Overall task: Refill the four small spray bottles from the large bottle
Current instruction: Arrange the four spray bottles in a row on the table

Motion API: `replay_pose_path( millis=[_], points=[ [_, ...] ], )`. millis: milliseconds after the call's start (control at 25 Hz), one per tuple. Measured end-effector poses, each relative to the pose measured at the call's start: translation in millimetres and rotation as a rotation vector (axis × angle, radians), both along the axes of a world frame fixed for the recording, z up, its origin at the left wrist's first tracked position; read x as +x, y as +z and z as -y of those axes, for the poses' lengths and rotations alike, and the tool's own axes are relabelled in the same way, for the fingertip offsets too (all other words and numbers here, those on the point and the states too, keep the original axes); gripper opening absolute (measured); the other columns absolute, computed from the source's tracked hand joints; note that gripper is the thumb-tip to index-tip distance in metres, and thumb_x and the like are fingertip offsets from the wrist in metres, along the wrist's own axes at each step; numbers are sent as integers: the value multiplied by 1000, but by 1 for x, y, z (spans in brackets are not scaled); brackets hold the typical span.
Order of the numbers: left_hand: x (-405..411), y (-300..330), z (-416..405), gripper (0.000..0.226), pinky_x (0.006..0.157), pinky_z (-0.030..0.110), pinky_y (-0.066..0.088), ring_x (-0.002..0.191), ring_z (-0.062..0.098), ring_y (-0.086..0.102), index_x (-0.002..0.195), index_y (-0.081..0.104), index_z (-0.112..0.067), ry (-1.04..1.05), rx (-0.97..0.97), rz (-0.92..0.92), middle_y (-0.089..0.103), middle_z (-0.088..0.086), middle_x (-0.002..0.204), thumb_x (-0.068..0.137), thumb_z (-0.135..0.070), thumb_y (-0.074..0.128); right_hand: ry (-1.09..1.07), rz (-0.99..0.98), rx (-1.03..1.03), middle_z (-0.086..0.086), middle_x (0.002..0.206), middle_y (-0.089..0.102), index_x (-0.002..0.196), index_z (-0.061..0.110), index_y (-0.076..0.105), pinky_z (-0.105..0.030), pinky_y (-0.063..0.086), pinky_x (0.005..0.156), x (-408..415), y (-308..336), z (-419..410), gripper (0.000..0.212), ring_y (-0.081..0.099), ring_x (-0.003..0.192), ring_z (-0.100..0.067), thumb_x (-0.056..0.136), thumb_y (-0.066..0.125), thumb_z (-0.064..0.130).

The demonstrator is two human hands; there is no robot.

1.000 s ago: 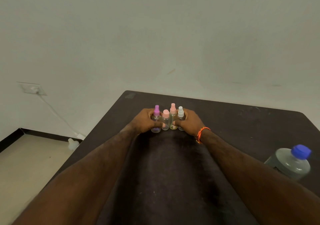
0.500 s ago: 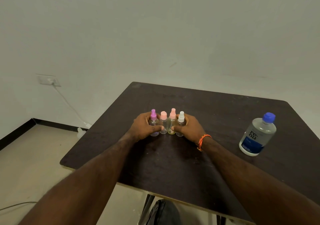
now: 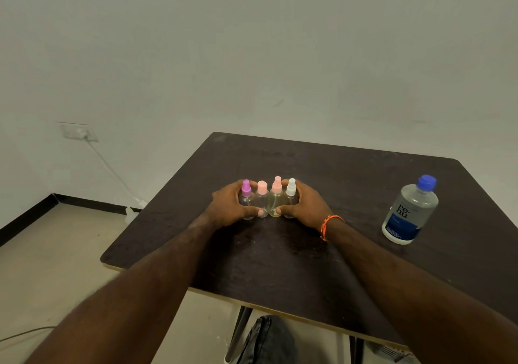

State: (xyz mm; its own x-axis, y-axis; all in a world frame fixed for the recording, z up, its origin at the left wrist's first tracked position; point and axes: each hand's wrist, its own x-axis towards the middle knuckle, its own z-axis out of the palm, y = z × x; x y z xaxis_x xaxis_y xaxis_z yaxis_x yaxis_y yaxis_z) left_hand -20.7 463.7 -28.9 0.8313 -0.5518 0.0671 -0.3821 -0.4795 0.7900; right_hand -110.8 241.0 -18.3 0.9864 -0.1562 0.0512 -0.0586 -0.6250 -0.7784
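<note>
Four small clear spray bottles stand upright in a tight row on the dark table (image 3: pixel 280 265): a purple-topped one (image 3: pixel 246 192), a pink-capped one (image 3: pixel 262 194), a peach-topped one (image 3: pixel 276 195) with yellowish liquid, and a white-topped one (image 3: pixel 291 192). My left hand (image 3: pixel 228 209) curls round the left two bottles, its thumb across their fronts. Around the right two wraps my right hand (image 3: pixel 304 209), with an orange band at its wrist. The large clear bottle (image 3: pixel 409 209), with blue cap and blue label, stands upright far to the right, apart from both hands.
The table's near edge runs below my forearms, with metal legs and a dark bag (image 3: pixel 266 341) under it. A wall socket (image 3: pixel 80 133) with a white cable sits at the left wall. Beige floor lies to the left.
The view has pulled back and tilted, so more of the table and the large bottle show. My hands stay wrapped round the row of four bottles.
</note>
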Motion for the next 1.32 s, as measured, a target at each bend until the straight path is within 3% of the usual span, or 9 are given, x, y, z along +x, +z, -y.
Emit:
replay_pose_path(
  millis=[200,320,480,640,800,920,1160,1320],
  points=[
    [2,1,-7,82,108,44,52,107,7,67,136,59,-26,18,49,-8,70,-14,117,65,-45,96,-31,-21,-37,-2,138,57,143,19,46,-32,45,99,-1,2,0,74,55,117,-19,79,82,18],
    [5,-4,-12,94,113,52,46,109,11,69,141,55,-30,47,59,-1,74,-14,111,60,-57,93,-61,-28,-37,-1,131,61,144,20,44,-27,42,95,-3,1,3,75,57,113,-15,79,82,20],
    [0,-3,-17,116,121,58,33,127,21,61,149,45,-30,41,72,-28,68,-4,132,49,-74,84,-82,-58,-33,-2,130,62,147,20,39,-29,43,97,-5,1,7,80,59,119,-22,80,82,22],
    [-10,5,-22,138,126,59,21,145,27,44,161,26,-30,76,90,14,49,-1,157,46,-82,83,-85,-59,-70,-5,146,50,151,21,31,-32,42,102,-8,2,6,92,53,127,-25,77,85,24],
    [-13,17,-35,131,126,57,14,150,24,37,164,19,-28,149,86,86,48,-6,158,61,-74,86,-71,-85,-91,-9,148,49,153,20,28,-37,43,106,-14,8,3,96,53,128,-27,76,86,23],
    [-19,29,-45,138,125,57,20,149,20,38,163,20,-30,166,71,115,50,-10,156,51,-89,75,-93,-121,-155,-9,143,53,151,18,29,-37,45,103,-18,12,1,93,55,124,-29,77,85,27],
    [-29,41,-45,140,124,57,19,150,19,35,163,21,-28,173,40,193,49,-10,156,49,-92,69,-113,-131,-142,-10,143,54,151,19,30,-37,44,103,-22,16,-4,83,56,123,-29,83,78,19],
    [-37,38,-45,132,123,53,16,151,16,31,164,19,-28,167,-27,237,45,-12,158,57,-91,65,-132,-167,-136,-13,149,48,157,17,14,-40,45,104,-17,15,-3,105,54,127,-33,77,82,18]
  ],
)
